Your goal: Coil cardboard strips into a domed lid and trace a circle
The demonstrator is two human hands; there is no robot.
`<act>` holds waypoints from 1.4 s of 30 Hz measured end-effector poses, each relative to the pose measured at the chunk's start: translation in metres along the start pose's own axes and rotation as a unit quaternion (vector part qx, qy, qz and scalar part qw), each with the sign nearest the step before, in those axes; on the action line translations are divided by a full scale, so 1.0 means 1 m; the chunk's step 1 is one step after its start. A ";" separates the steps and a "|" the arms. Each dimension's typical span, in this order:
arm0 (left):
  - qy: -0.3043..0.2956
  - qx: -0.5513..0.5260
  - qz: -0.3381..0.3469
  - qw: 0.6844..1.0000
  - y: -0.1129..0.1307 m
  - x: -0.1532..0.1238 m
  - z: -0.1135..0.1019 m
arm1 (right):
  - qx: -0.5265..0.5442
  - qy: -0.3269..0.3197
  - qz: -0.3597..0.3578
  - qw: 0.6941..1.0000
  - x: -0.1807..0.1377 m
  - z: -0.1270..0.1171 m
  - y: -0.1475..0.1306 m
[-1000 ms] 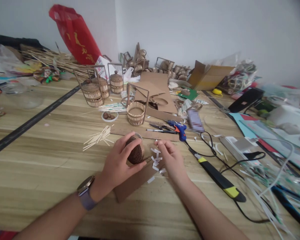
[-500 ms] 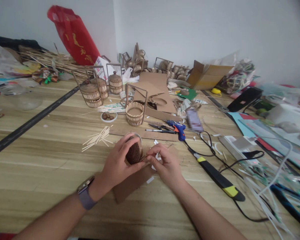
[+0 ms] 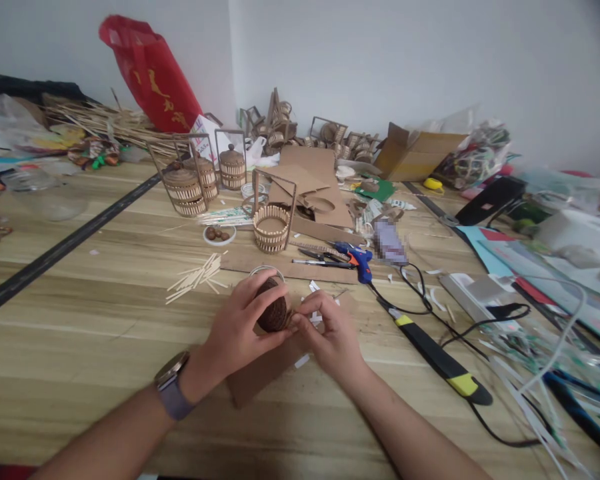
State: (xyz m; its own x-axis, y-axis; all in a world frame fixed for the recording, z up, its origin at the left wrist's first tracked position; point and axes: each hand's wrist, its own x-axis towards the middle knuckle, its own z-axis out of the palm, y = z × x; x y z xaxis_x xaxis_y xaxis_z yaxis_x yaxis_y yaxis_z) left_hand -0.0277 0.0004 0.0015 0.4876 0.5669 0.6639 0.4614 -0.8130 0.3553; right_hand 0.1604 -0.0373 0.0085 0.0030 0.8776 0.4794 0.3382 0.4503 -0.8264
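My left hand (image 3: 240, 330) is wrapped around a small brown coiled cardboard roll (image 3: 275, 312), held just above a brown cardboard strip (image 3: 260, 373) lying on the wooden table (image 3: 105, 347). My right hand (image 3: 330, 333) meets the roll from the right, thumb and forefinger pinched at its edge; what they pinch is too small to make out. White paper scraps (image 3: 316, 319) lie under and beside the right hand. A watch sits on my left wrist.
A blue glue gun (image 3: 360, 261) with its black cord, scissors (image 3: 320, 255) and a black-and-yellow knife (image 3: 440, 357) lie to the right. A pile of light sticks (image 3: 196, 277) lies left. Small slatted baskets (image 3: 271, 228) and cardboard pieces stand behind. Clutter fills the far right.
My right hand came in from the paper scraps to the roll and now pinches at its right edge. The left hand has turned the roll slightly.
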 end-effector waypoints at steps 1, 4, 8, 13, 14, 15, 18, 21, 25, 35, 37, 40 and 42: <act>0.004 0.008 0.007 1.000 0.000 0.000 0.000 | 0.000 -0.001 -0.001 1.000 0.000 0.001 0.001; 0.014 0.030 0.025 0.999 0.000 0.001 0.001 | -0.005 -0.007 -0.009 1.000 -0.001 0.001 0.005; 0.024 0.051 0.046 0.997 0.002 0.003 0.001 | -0.008 -0.030 -0.001 1.000 0.000 0.000 0.007; 0.020 0.068 0.056 0.996 0.002 0.004 0.000 | -0.002 -0.050 0.029 0.998 0.002 -0.001 0.010; 0.018 0.068 0.056 0.996 0.001 0.003 0.000 | 0.000 -0.051 0.039 0.998 0.002 -0.002 0.011; 0.015 0.067 0.055 0.996 0.001 0.003 0.000 | 0.004 -0.050 0.051 0.997 0.003 -0.002 0.012; 0.004 0.068 0.035 0.997 0.001 0.002 0.001 | 0.023 -0.055 0.102 0.993 0.004 -0.001 0.015; 0.008 0.095 -0.006 0.995 0.002 0.000 0.005 | 0.023 -0.088 0.126 0.988 0.004 0.001 0.016; 0.007 0.150 -0.023 0.988 0.004 -0.002 0.010 | -0.041 -0.115 0.080 0.989 0.002 0.005 0.015; -0.005 0.163 -0.022 0.986 0.009 -0.005 0.015 | -0.080 -0.070 0.079 0.991 -0.001 0.009 0.011; 0.011 0.124 -0.031 0.992 0.007 -0.006 0.014 | -0.072 -0.061 0.085 0.992 0.001 0.007 0.013; 0.039 0.007 -0.097 0.995 0.001 -0.005 0.010 | -0.043 -0.051 0.108 0.992 0.006 0.002 0.018; 0.037 -0.105 -0.191 0.975 -0.004 -0.002 0.006 | 0.000 -0.060 0.143 0.988 0.008 -0.001 0.021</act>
State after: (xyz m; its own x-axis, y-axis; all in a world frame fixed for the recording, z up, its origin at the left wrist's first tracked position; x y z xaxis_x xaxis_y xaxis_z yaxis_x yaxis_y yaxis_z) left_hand -0.0256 0.0031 -0.0050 0.2520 0.8289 0.4993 0.4333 -0.5580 0.7077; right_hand 0.1686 -0.0207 -0.0046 -0.0132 0.9822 0.1875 0.3397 0.1808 -0.9230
